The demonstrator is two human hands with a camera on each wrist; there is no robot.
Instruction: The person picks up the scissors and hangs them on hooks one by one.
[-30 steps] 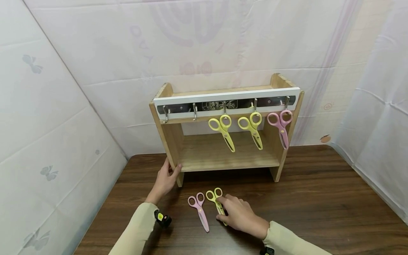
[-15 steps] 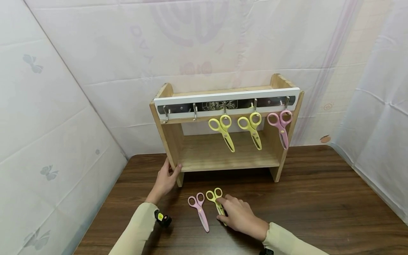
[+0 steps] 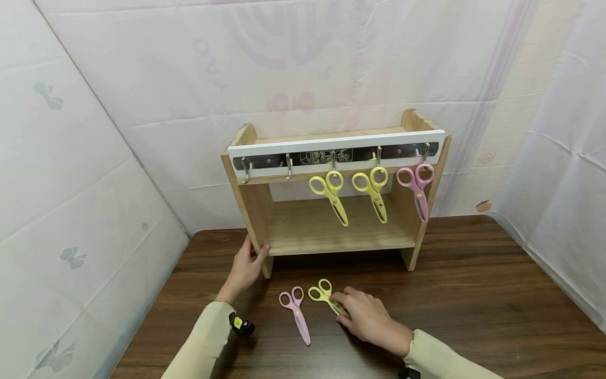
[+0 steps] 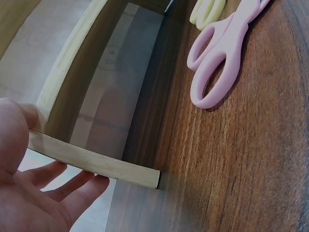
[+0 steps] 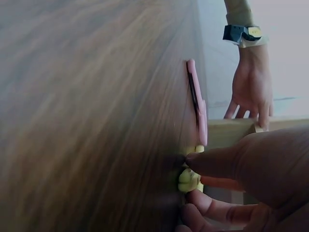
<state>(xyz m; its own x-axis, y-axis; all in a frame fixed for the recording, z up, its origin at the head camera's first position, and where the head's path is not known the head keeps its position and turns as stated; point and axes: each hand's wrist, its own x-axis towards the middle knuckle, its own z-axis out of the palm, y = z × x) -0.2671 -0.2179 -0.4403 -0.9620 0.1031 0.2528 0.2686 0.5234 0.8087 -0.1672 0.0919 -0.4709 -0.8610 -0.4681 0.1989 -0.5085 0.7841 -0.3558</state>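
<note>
My left hand (image 3: 244, 270) grips the left side panel of a wooden shelf (image 3: 341, 248), thumb in front and fingers behind, as the left wrist view shows. My right hand (image 3: 366, 317) pinches the blades of a pair of yellow scissors (image 3: 319, 295) between thumb and fingers, low over the table. In the right wrist view the yellow scissors (image 4: 211, 12) are partly hidden by the fingers, while the left wrist view shows only a handle. Pink scissors (image 3: 298, 318) lie on the table between the hands, handles toward the shelf.
Along the shelf's white front rail (image 3: 331, 138) runs a row of metal hooks. Two yellow scissors (image 3: 333, 200) and one pink pair (image 3: 418, 192) hang at its middle and right. The two left hooks (image 3: 244, 171) hold nothing. White cloth walls stand behind and beside the table (image 3: 473, 295).
My right hand has shifted a little to the right, and the yellow scissors have swung so that their blades point further right. My left hand stays on the shelf.
</note>
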